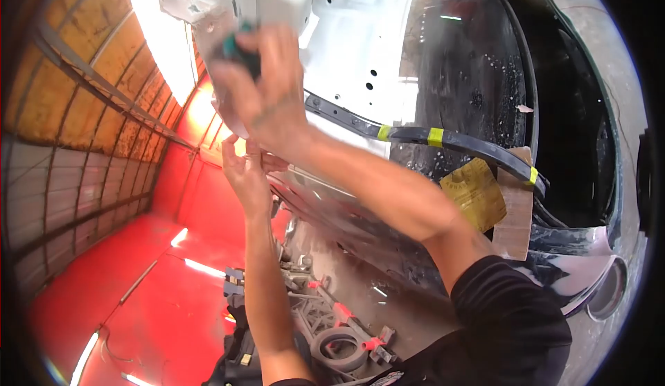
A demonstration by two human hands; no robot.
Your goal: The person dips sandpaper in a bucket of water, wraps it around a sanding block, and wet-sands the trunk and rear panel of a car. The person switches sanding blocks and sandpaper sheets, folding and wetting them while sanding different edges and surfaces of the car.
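My right hand (267, 84), blurred by motion, is wrapped round a dark tool with a teal part (239, 52). It is at the lower edge of a white and grey car body panel (277, 1). Just below it, my left hand (246, 168) is raised with its fingers apart beside the panel's edge, and nothing shows in it. From near my right wrist a dark curved strip (409, 135) with yellow tape pieces runs along the body to the right.
A yellow sheet (474, 195) and cardboard (514, 237) lie at the windshield (464, 74). Beneath my arms are a tire (339, 349) and metal parts on the floor. Red walling (138, 282) and a bright light (163, 32) are at the left.
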